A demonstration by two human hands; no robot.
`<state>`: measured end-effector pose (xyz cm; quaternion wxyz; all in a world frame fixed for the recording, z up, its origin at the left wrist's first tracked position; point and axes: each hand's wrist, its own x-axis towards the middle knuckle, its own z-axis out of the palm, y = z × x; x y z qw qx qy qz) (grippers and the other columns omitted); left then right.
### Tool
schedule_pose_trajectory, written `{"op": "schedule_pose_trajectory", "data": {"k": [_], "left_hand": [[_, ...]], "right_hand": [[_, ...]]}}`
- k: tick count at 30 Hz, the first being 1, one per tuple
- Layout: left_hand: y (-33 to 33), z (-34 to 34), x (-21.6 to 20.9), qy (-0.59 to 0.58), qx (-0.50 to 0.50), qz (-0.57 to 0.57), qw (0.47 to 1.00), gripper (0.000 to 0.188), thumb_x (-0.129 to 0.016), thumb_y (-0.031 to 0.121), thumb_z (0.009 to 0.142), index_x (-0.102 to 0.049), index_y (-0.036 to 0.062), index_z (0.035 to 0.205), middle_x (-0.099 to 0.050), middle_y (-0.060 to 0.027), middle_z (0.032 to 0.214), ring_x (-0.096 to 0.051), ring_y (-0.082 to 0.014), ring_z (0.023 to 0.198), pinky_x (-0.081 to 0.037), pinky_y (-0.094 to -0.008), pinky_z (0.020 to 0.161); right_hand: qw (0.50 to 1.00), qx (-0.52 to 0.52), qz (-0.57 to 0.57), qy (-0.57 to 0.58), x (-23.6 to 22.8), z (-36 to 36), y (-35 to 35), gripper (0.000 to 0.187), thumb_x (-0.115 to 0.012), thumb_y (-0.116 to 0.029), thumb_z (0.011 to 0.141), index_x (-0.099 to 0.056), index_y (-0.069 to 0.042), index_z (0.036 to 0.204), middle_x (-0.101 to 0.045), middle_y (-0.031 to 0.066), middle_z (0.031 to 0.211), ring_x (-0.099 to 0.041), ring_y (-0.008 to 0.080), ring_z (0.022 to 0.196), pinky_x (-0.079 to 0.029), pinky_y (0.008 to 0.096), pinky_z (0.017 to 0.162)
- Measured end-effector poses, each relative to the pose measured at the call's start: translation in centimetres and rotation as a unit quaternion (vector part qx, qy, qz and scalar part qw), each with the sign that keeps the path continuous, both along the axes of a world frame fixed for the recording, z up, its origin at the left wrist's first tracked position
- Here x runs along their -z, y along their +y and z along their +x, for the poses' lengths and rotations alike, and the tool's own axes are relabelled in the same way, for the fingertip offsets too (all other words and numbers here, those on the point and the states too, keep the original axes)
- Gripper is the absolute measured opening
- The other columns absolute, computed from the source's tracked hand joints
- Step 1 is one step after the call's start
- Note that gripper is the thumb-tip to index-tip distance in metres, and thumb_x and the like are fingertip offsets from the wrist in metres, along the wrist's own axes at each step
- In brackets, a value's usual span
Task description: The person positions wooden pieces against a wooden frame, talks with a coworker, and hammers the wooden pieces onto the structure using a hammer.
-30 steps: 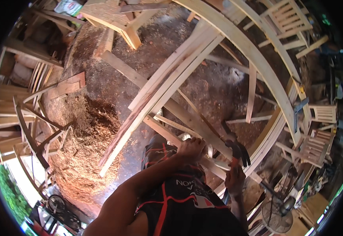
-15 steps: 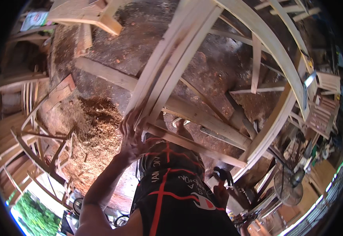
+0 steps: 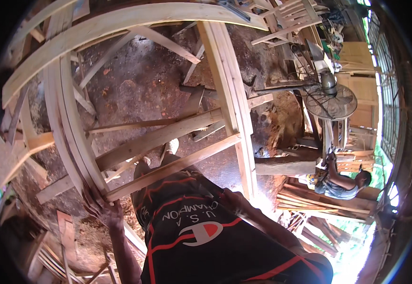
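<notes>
A pale wooden frame spreads before me: two long doubled rails, a curved board [image 3: 135, 18] across the far end and a thin crosspiece [image 3: 177, 164] at the near end. My left hand [image 3: 103, 208] grips the near end of the left rail [image 3: 69, 128], fingers over the wood where the crosspiece meets it. Near the lower end of the right rail [image 3: 229, 90], my right hand [image 3: 234, 201] is closed on a dark hammer [image 3: 214, 188]. Its shape is hard to make out against my dark clothing; the earlier frame shows its black claw head.
Loose beams [image 3: 163, 137] lie across the dirt floor beneath the frame. A round fan [image 3: 331, 102] stands at the right. Beyond it sits another person [image 3: 341, 182] beside stacked planks [image 3: 319, 201]. More wooden pieces [image 3: 66, 232] lie at the lower left.
My view has swung right, so the frame appears farther left and the fan and other person show. My left hand stays at the rail's end. My right hand has come up nearer the right rail.
</notes>
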<state>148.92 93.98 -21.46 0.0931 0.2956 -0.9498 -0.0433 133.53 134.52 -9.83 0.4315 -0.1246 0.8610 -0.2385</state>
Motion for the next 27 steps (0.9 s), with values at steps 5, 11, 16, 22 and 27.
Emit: {"op": "schedule_pose_trajectory", "data": {"k": [5,11,16,22,27], "left_hand": [[0.4,-0.6,0.2,0.007,0.054,-0.057,0.997,0.080,-0.047,0.056,0.101,-0.024,0.0052,0.159,-0.029,-0.0205,0.162,-0.031,-0.0453,0.146,-0.030,-0.0613,0.115],[-0.4,1.4,0.9,0.058,0.073,0.118,0.989,0.090,-0.068,0.038,0.095,-0.015,0.0086,0.161,-0.026,-0.0192,0.163,-0.023,-0.0392,0.151,-0.024,-0.0549,0.121],[0.3,6.0,4.1,0.059,-0.227,0.273,0.933,0.098,-0.072,0.030,0.095,-0.003,0.0059,0.161,-0.015,-0.0214,0.166,-0.018,-0.0349,0.154,-0.024,-0.0472,0.123],[-0.2,8.2,5.8,0.091,-0.213,0.307,0.923,0.103,-0.072,0.045,0.093,-0.005,0.0023,0.159,-0.015,-0.0242,0.165,-0.022,-0.0358,0.152,-0.022,-0.0449,0.123],[-1.4,8.4,4.7,0.024,-0.201,0.308,0.930,0.101,-0.067,0.043,0.097,0.002,0.0020,0.159,-0.012,-0.0260,0.164,-0.018,-0.0372,0.153,-0.021,-0.0466,0.123]], "right_hand": [[0.994,-0.076,-0.021,0.076,1.6,0.4,3.3,0.015,-0.060,-0.017,0.096,-0.061,-0.013,0.110,-0.064,0.0150,0.104,-0.065,0.0319,0.065,-0.054,0.0406,0.050],[0.975,-0.038,-0.085,0.203,2.8,1.0,9.3,0.041,-0.068,-0.014,0.090,-0.061,-0.016,0.130,-0.064,0.0101,0.110,-0.060,0.0207,0.068,-0.052,0.0338,0.048],[0.942,0.280,-0.131,0.134,3.3,-1.2,13.9,0.061,-0.063,-0.001,0.094,-0.042,-0.004,0.151,-0.063,0.0058,0.133,-0.041,0.0033,0.070,-0.035,0.0200,0.058],[0.842,0.522,-0.112,-0.076,5.1,-8.0,17.3,0.030,-0.058,-0.029,0.103,-0.057,-0.007,0.082,-0.048,-0.0019,0.055,-0.046,0.0077,0.043,-0.036,0.0262,0.040],[0.810,0.510,-0.200,-0.211,4.7,-14.3,16.9,0.046,-0.047,-0.046,0.106,-0.054,-0.008,0.082,-0.045,0.0025,0.051,-0.042,0.0125,0.038,-0.038,0.0274,0.039]]}}
